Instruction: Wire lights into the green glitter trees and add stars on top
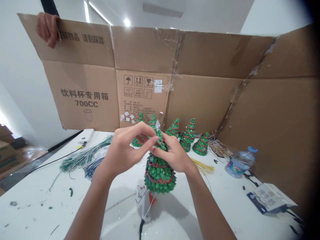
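Observation:
A green miniature Christmas tree (160, 178) with red garland stands upright in front of me, a clear, pointed topper (157, 125) at its tip. Around its upper part, my right hand (176, 153) is closed, with the thumb pressed against the near side. My left hand (122, 150) comes in from the left, thumb and forefinger pinched together at the upper branches. Whatever may be between those fingertips is hidden. Just below the tree lies a white glue gun (144, 206) with an orange-red trigger and a black cord.
Several similar trees (188, 133) stand behind, before a tall cardboard screen (205, 103). Green wires (85, 156), blue wires (93, 168) and yellow wires (203, 165) lie about. At right are a water bottle (240, 163) and a carton (271, 198). Another person's hand (48, 29) grips the cardboard top.

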Demonstrator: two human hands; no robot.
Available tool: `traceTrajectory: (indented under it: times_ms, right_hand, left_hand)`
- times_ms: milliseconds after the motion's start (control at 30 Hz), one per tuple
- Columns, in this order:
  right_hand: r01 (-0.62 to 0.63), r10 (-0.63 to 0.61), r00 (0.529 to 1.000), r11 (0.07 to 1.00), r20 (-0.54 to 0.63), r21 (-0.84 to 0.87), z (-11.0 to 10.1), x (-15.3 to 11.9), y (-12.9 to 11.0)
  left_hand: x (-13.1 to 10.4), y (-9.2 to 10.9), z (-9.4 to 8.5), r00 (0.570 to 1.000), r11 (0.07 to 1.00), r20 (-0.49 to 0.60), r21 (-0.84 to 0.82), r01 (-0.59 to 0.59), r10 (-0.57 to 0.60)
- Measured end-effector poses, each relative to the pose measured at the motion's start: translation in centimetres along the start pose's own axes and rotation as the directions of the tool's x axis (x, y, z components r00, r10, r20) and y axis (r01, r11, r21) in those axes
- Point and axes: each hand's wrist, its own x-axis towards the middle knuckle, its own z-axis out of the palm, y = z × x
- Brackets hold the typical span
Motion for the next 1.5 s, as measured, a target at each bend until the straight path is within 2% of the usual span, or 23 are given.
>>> traceTrajectory:
  times_ms: [333,667,767,900,1167,1500]
  right_hand:
    - [0.007,-0.007,1.000,1.000,-0.013,0.000,-0.08,0.04,-0.32]
    - [0.010,-0.010,1.000,1.000,-0.018,-0.018,-0.13,0.02,-0.14]
    - [0.018,-0.018,1.000,1.000,-0.011,-0.017,-0.19,-0.04,-0.03]
    - [0.008,-0.009,1.000,1.000,-0.005,-0.018,-0.19,-0.07,-0.02]
    - [-0.017,0.017,1.000,1.000,-0.010,-0.013,-0.03,-0.05,-0.34]
    - [-0.030,0.030,1.000,0.999,-0.006,-0.023,0.06,-0.02,-0.01]
  left_hand:
    - [0.15,-0.04,-0.02,0.997,1.000,0.075,0.021,-0.005,0.004]
    - [0.14,-0.47,-0.15,0.998,1.000,0.055,-0.019,-0.001,0.002]
    - [0.14,-0.44,-0.24,0.999,0.999,0.040,-0.022,0.028,-0.027]
    - [0.21,-0.39,-0.37,0.994,0.995,0.076,-0.051,0.081,-0.077]
    - [0.29,-0.80,-0.54,0.970,0.961,0.096,-0.147,0.235,-0.222]
    - [0.28,-0.86,-0.36,0.960,0.952,0.131,-0.152,0.267,-0.248]
